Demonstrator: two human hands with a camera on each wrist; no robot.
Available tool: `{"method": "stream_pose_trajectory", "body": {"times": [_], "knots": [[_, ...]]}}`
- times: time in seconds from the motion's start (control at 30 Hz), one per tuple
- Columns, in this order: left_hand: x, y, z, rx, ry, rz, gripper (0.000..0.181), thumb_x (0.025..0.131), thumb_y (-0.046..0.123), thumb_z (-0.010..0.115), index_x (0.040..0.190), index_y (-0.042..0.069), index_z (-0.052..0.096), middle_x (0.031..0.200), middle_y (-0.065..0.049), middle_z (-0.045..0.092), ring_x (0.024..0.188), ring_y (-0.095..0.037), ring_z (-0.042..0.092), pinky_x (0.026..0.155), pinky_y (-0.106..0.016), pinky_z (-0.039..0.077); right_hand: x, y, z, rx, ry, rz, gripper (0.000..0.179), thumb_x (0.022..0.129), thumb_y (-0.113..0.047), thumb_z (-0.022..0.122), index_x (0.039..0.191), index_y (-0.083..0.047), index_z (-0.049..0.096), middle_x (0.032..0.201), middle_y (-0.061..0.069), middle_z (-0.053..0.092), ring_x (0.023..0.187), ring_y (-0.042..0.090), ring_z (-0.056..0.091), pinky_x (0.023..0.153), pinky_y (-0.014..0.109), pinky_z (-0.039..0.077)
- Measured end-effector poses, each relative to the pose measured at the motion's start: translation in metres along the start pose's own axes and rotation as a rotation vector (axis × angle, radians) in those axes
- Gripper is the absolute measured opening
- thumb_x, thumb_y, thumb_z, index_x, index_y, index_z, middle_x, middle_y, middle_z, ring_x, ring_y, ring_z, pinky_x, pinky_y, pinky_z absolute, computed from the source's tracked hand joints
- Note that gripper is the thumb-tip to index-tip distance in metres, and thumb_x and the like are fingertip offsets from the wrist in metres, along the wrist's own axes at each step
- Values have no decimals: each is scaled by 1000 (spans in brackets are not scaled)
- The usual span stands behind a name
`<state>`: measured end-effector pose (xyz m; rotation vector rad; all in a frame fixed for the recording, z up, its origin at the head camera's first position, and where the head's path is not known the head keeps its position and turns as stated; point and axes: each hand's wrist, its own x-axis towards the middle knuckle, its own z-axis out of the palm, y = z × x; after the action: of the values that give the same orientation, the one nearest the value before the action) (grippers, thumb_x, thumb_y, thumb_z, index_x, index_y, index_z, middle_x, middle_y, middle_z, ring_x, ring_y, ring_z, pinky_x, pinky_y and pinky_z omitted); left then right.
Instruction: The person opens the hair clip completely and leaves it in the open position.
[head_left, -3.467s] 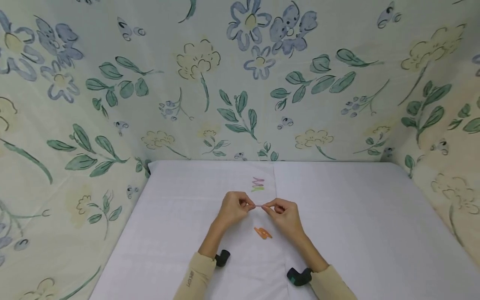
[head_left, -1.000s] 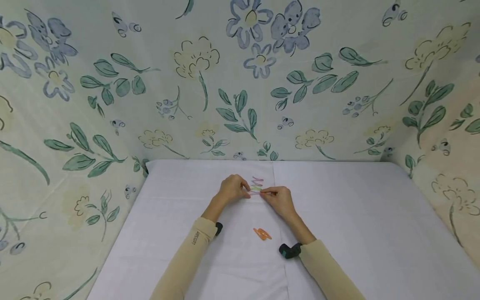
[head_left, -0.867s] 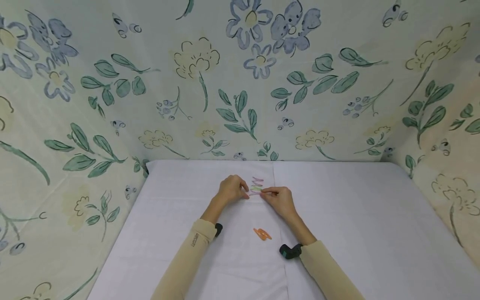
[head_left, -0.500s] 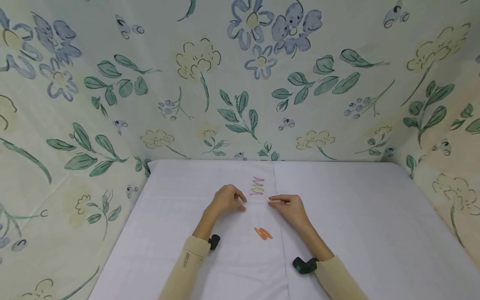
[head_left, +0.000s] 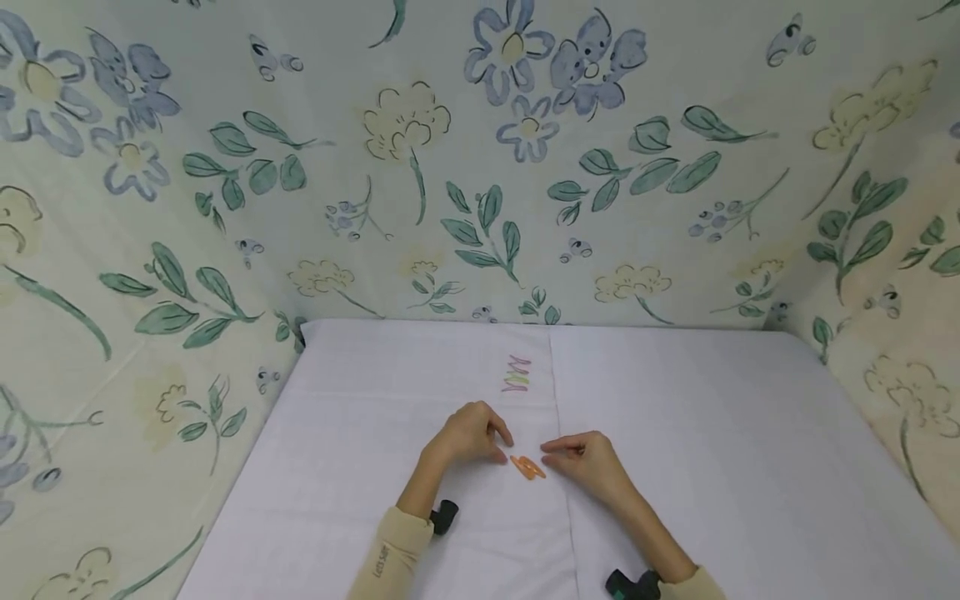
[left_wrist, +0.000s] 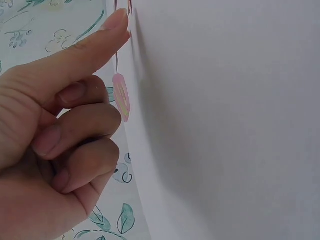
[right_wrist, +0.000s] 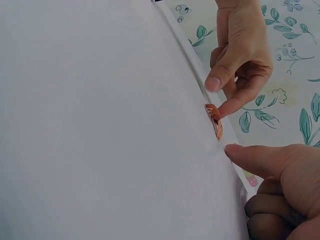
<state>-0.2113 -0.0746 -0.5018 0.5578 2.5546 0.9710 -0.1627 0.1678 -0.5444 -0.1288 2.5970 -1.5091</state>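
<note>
A small pile of orange snap hair clips (head_left: 528, 468) lies on the white cloth between my hands. My left hand (head_left: 468, 433) is just to its left, thumb and index finger apart and nothing visible between them. On the other side is my right hand (head_left: 588, 462), its index finger and thumb slightly parted near the pile, also holding nothing visible. Farther back, several pink and green hair clips (head_left: 517, 380) are laid in a column. The left wrist view shows a pink clip (left_wrist: 121, 97) beyond the curled lower fingers of my left hand.
White cloth (head_left: 675, 417) covers the table, with a crease running front to back right of the clips. Flower-patterned fabric (head_left: 480, 167) hangs behind and at the sides. Black wrist cameras (head_left: 444, 517) sit on both forearms.
A pink clip held between both hands was laid at the near end of the column and let go. Both hands have since drawn back toward the orange pile.
</note>
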Motion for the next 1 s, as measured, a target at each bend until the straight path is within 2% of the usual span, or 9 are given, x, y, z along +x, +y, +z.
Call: {"method": "stream_pose_trajectory", "body": {"times": [0.13,0.33,0.57,0.77,1.0], "knots": [[0,4,6,17,-33,49,12,77,5,90,82,13,83,56,8,51,54,-4,43,53,-19,32,-1,-1,4,-20,10,-40,10,83,-11,86,93,-13,84,48,-8,37,45,0,26,46,16,22],[1,6,13,28,-35,89,14,80,3,85,76,15,81,55,11,50,52,-1,41,52,-17,31,1,0,8,-43,13,-109,4,84,-12,85,88,-13,84,50,-9,36,46,-3,26,46,16,22],[-1,8,18,24,-33,74,16,78,1,85,74,16,80,53,12,49,51,-1,41,51,-17,31,-3,-3,10,-8,-60,-79,6,84,-18,86,88,-14,83,50,-8,40,45,-2,27,46,16,23],[-2,7,19,31,-16,88,13,76,5,89,77,13,79,54,11,46,51,-2,39,52,-18,30,-4,-5,9,-7,-82,-103,6,85,-17,85,87,-12,83,50,-8,39,47,-1,25,47,16,23],[-1,8,24,-8,-70,97,14,78,3,86,75,14,78,53,11,46,50,-1,39,50,-18,30,-6,-5,8,-33,-118,-138,8,86,-22,85,86,-15,83,52,-9,38,48,-2,26,48,16,24]]}}
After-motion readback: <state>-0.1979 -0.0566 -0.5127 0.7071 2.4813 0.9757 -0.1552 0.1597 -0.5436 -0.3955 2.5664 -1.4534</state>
